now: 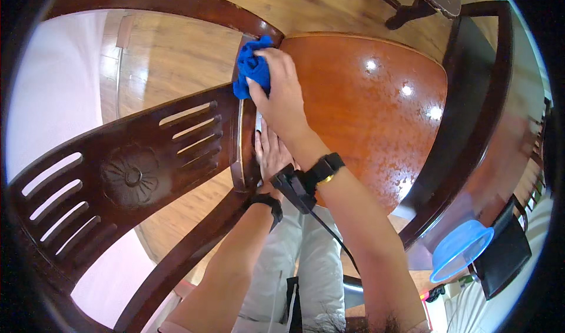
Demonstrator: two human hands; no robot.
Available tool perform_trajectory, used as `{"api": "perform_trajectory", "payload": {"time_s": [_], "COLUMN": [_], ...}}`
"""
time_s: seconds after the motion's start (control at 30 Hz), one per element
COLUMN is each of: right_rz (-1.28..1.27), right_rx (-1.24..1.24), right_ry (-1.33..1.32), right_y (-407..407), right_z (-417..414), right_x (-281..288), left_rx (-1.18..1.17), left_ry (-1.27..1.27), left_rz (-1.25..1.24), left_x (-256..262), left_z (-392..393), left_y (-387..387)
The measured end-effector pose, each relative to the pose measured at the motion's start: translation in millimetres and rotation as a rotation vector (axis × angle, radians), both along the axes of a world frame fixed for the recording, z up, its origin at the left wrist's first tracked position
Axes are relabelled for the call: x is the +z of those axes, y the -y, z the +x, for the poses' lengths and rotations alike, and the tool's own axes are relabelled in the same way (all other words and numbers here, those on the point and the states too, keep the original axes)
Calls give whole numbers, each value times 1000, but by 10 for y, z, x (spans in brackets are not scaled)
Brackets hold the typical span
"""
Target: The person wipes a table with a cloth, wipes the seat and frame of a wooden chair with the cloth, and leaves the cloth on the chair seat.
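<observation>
My right hand [282, 83] grips a crumpled blue cloth [254, 68] and presses it on the upright post where the back of a dark wooden chair meets its curved rail. Below it, my left hand [270, 152] lies with fingers extended against the inner side of the chair back, partly covered by my right wrist. The chair back [132, 176] has cut-out slots and a carved flower. To the right of both hands spreads the chair's glossy reddish-brown wooden seat [353, 112], its finish worn in patches.
A dark wooden table [499, 156] curves along the right, with a blue plastic basin [461, 251] near its lower end. Beside the basin is a black chair [503, 249]. Another wooden furniture leg [410, 13] stands at the top on the wood-look floor [176, 50].
</observation>
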State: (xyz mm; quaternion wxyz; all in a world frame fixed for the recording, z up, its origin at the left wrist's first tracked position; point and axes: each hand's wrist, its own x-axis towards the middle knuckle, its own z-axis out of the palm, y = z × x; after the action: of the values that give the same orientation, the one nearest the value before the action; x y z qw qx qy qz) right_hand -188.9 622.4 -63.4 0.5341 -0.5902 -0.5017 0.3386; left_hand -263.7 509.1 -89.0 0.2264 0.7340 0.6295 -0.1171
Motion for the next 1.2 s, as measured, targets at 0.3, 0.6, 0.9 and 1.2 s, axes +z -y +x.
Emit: {"api": "perform_trajectory", "payload": {"time_s": [0.3, 0.6, 0.9, 1.2], "right_rz": [-135, -144, -140, -119], "right_rx": [-21, -62, 24, 123], "right_ry": [26, 188, 692, 748], "right_y": [9, 2, -204, -292], "right_z": [22, -44, -84, 31], "right_x": [-266, -99, 199, 205], "left_rx": [39, -45, -134, -223], "left_ry": [347, 58, 14, -222], "left_rz": [451, 197, 311, 343], "left_x": [-295, -234, -261, -227], "left_z": [-28, -34, -83, -42], "left_y": [166, 90, 107, 103]}}
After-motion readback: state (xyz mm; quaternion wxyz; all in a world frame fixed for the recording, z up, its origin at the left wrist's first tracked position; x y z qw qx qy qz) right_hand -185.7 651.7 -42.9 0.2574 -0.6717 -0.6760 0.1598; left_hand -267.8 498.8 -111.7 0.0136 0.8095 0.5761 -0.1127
